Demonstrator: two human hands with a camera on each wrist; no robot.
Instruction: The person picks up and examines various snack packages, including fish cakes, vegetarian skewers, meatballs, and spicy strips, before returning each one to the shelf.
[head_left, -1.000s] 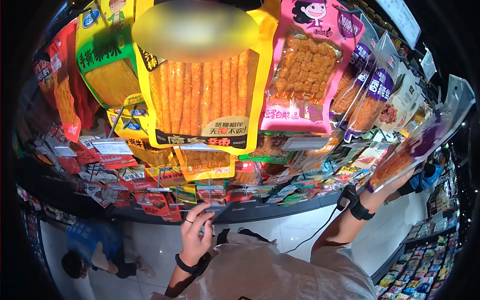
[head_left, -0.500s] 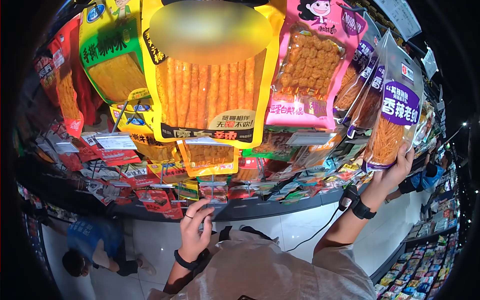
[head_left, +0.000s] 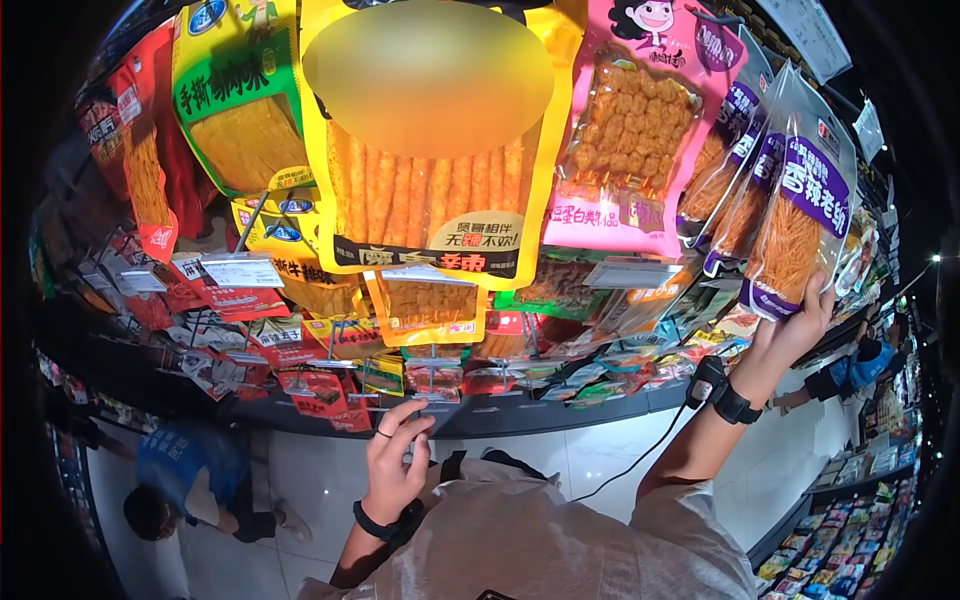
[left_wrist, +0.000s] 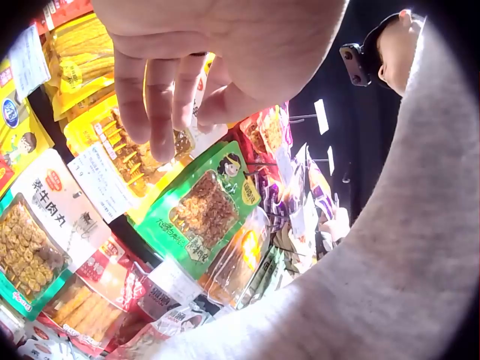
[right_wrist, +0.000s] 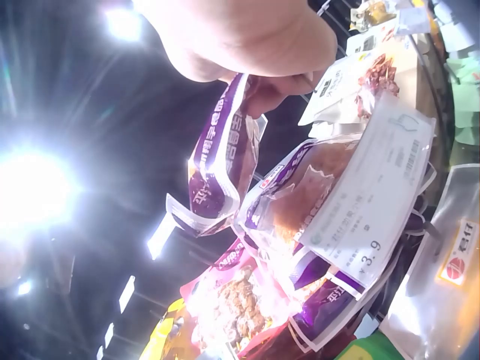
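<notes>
My right hand (head_left: 798,325) holds the lower right edge of a clear and purple snack bag (head_left: 800,215) full of orange shreds. The bag stands nearly upright against similar purple bags (head_left: 738,215) at the right end of the rack. In the right wrist view the fingers (right_wrist: 270,94) grip its purple edge, partly hidden behind the hand. My left hand (head_left: 395,465) hangs low before the rack, fingers loosely bent, holding nothing. In the left wrist view it overlaps a yellow snack pack (left_wrist: 120,146), with a green pack (left_wrist: 202,210) below.
A big yellow pack of sticks (head_left: 430,200) and a pink pack (head_left: 640,130) hang at the front. Metal hooks carry price tags (right_wrist: 375,202). Someone in a blue shirt (head_left: 195,465) bends down at the lower left. A cable (head_left: 640,465) runs from my right wrist.
My right hand has brought the bag from out at the right, tilted, to upright against the matching purple bags on the rack. The left hand has hardly moved.
</notes>
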